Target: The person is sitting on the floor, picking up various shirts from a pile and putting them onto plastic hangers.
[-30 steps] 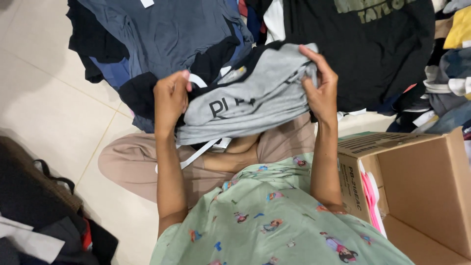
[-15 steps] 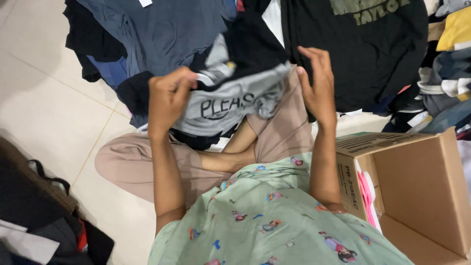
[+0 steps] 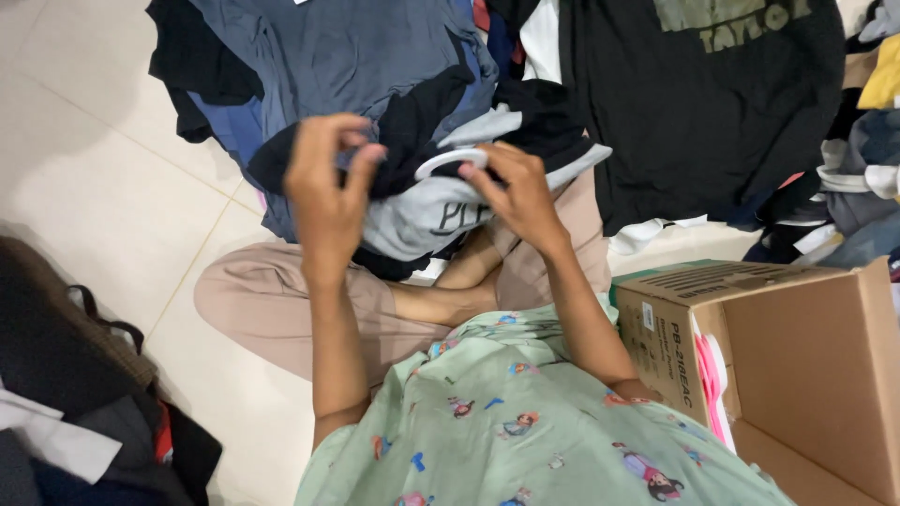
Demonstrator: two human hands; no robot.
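I sit cross-legged on a tiled floor with a grey and black printed shirt (image 3: 422, 220) bunched over my lap. My left hand (image 3: 326, 192) is raised with its fingers pinched on the shirt's dark fabric. My right hand (image 3: 514, 192) grips the shirt at its white-trimmed collar (image 3: 448, 161), close beside the left hand. Most of the shirt is crumpled between and behind the two hands.
A heap of dark and blue clothes (image 3: 356, 56) lies ahead of me, with a black printed shirt (image 3: 712, 103) to its right. An open cardboard box (image 3: 797, 356) stands at my right side. More dark clothing (image 3: 66, 394) lies at the left.
Both hands moved closer together at the collar. The shirt, earlier spread wide between them, is now bunched up.
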